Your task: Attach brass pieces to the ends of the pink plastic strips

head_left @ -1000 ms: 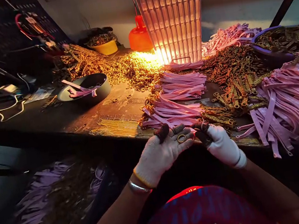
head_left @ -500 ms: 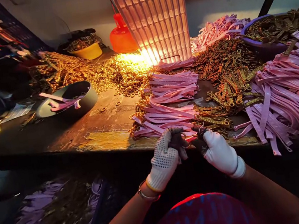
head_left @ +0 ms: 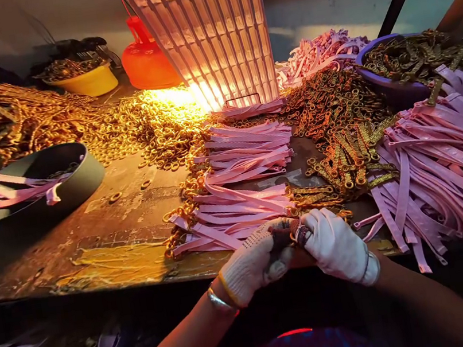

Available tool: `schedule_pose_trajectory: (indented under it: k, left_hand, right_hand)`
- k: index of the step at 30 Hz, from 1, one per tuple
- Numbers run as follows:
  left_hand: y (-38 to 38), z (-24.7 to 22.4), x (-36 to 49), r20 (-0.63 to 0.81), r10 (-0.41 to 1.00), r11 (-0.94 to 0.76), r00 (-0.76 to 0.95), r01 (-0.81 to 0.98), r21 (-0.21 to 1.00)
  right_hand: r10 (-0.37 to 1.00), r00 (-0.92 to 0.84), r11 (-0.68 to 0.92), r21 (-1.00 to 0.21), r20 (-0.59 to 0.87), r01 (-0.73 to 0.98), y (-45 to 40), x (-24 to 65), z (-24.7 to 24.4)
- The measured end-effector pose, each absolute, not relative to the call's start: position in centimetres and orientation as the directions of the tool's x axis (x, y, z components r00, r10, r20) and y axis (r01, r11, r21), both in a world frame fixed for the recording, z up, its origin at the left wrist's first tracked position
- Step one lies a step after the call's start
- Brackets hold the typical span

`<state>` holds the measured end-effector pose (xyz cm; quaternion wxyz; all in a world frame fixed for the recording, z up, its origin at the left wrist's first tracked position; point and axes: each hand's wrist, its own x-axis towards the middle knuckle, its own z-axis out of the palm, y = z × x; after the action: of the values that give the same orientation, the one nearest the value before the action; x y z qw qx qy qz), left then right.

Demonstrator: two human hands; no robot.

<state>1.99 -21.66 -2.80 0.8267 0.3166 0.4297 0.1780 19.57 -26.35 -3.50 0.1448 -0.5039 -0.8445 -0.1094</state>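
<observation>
Presently, both hands work close together at the near edge of the worktop [head_left: 133, 214], each wearing a white glove with dark fingertips. The left hand [head_left: 253, 263] and the right hand [head_left: 339, 247] have their fingers bent inward, and the fingertips meet. Because the fingers cover one another, I cannot tell how far they are closed, nor which small piece they may be holding. A shiny bracelet [head_left: 219, 301] is on the left wrist.

Just beyond the hands lies the near row of pink straps [head_left: 238, 216], with gold-coloured metal parts at both its left and right ends. Another row of pink straps [head_left: 249, 147] lies farther away. To the right of these rows is a pile of gold clips [head_left: 336, 101], and at the right edge there is a large heap of pink straps [head_left: 443, 165]. A purple basin [head_left: 364, 56] holds more metal pieces at the far right.

On the left, a grey bowl [head_left: 91, 180] contains a few straps. Many gold rings [head_left: 165, 134] are heaped near the bright light, which shines below an orange lamp [head_left: 149, 64], beside a tall ribbed panel [head_left: 214, 31].
</observation>
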Motion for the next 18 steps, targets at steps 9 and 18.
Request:
schedule_pose_trajectory:
  k: [9, 18]
  left_hand:
    - [-19.9, -2.9, 4.3, -0.315, 0.789, 0.316, 0.527, 0.092, 0.944]
    - [-17.9, -1.4, 3.8, -0.491, 0.583, 0.705, 0.648, -0.103, 0.702]
  right_hand:
    - [0.959, -0.258, 0.283, -0.408, 0.118, 0.868, -25.0, 23.5, -2.8]
    - [0.891, -0.266, 0.393, -0.332, 0.367, 0.858, -24.6, 21.1, -2.1]
